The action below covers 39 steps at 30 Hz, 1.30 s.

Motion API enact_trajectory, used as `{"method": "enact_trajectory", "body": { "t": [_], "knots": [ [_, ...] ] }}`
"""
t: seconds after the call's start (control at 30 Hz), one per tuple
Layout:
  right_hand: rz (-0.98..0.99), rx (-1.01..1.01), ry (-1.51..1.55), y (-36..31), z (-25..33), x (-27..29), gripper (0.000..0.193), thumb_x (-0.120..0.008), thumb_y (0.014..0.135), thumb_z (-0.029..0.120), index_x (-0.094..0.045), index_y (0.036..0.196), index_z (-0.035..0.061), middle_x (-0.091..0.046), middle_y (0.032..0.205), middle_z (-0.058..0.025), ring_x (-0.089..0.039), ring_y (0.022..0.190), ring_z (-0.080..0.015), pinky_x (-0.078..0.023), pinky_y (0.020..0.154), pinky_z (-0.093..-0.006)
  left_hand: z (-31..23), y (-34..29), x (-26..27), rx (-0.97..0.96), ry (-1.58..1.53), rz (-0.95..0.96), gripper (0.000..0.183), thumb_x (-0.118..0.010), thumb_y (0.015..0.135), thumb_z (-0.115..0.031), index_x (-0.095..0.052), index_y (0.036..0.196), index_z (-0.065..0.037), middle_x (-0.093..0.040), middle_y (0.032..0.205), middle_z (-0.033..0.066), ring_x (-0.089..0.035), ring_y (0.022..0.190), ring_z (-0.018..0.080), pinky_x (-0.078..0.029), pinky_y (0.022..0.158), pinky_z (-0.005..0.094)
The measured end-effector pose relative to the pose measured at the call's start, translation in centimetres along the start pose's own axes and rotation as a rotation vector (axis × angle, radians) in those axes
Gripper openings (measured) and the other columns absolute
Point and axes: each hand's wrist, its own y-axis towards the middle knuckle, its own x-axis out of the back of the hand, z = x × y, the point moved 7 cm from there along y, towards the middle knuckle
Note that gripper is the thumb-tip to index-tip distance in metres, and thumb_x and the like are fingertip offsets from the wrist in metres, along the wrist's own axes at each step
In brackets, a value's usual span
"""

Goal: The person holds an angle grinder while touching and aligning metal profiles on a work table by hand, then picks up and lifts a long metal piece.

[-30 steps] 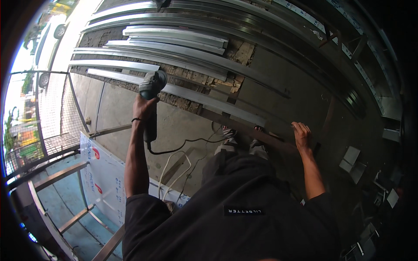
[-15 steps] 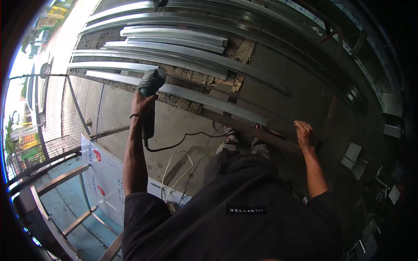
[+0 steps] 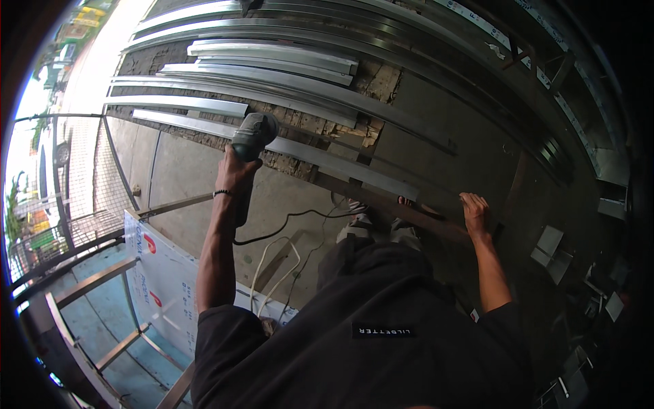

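Both hands unmoved, left [image 3: 235, 174] gripping grinder [image 3: 252, 136]

Concrete floor [image 3: 204, 184], long metal profiles [image 3: 272, 51], black cable [image 3: 293, 221]

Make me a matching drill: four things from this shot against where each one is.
Things:
1. grinder
2. right hand
3. black cable
4. white panel

Places:
A. resting on the dark steel bar
B. trailing over the concrete floor
C. gripped in the left hand
D. at lower left beside the metal frame

Pairs: 1-C, 2-A, 3-B, 4-D
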Motion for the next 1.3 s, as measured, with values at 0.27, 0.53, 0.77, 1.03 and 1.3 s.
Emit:
{"method": "enact_trajectory", "body": {
  "t": [0.27, 0.53, 0.77, 1.03, 1.3],
  "knots": [
    [0.022, -0.003, -0.022, 0.2, 0.1, -0.1, 0.015, -0.072, 0.091, 0.002, -0.069, 0.105, 0.0072, -0.074, 0.095, -0.0079, -0.073, 0.091, -0.0283, -0.053, 0.075, -0.0422, 0.5, 1.4, 2.0, 0.038, 0.007, -0.047, 0.074, -0.082, 0.072, -0.031, -0.051, 0.126, 0.007, -0.071, 0.111, 0.0363, -0.07, 0.11, 0.0499, -0.056, 0.094, 0.0511],
    [0.011, -0.009, -0.017, 0.0, -0.2, -0.4, 0.015, -0.072, 0.091, 0.002, -0.069, 0.105, 0.0071, -0.074, 0.095, -0.0077, -0.072, 0.091, -0.0288, -0.052, 0.075, -0.0428, -3.0, -2.4, -1.3, -0.005, -0.008, 0.05, 0.069, -0.083, 0.076, -0.03, -0.047, 0.124, 0.005, -0.071, 0.11, 0.0368, -0.069, 0.109, 0.0518, -0.056, 0.093, 0.0529],
    [0.009, 0.001, -0.027, -0.1, 0.0, -0.1, 0.016, -0.072, 0.09, 0.003, -0.069, 0.105, 0.0074, -0.074, 0.095, -0.0079, -0.072, 0.091, -0.0288, -0.052, 0.076, -0.0427, -0.1, -0.1, -0.5, 0.015, -0.03, -0.011, 0.07, -0.084, 0.074, -0.028, -0.055, 0.128, 0.005, -0.072, 0.11, 0.0291, -0.072, 0.105, 0.0423, -0.057, 0.09, 0.0483],
    [0.022, 0.017, -0.018, -0.3, -0.2, -0.3, 0.016, -0.072, 0.09, 0.002, -0.07, 0.105, 0.0072, -0.074, 0.095, -0.0078, -0.071, 0.09, -0.0284, -0.052, 0.076, -0.0424, 2.6, 4.0, 3.4, 0.092, 0.088, -0.118, 0.075, -0.087, 0.07, -0.035, -0.058, 0.125, 0.008, -0.071, 0.11, 0.0286, -0.072, 0.105, 0.0399, -0.057, 0.089, 0.0473],
    [0.009, 0.007, -0.016, -0.5, -0.2, -0.4, 0.016, -0.072, 0.09, 0.002, -0.07, 0.105, 0.0069, -0.074, 0.095, -0.0077, -0.071, 0.091, -0.0278, -0.052, 0.076, -0.0422, 1.4, 2.6, 3.5, 0.035, 0.005, -0.066, 0.074, -0.084, 0.07, -0.035, -0.058, 0.123, 0.008, -0.07, 0.112, 0.0349, -0.07, 0.111, 0.0454, -0.057, 0.094, 0.0484]
  ]
}}
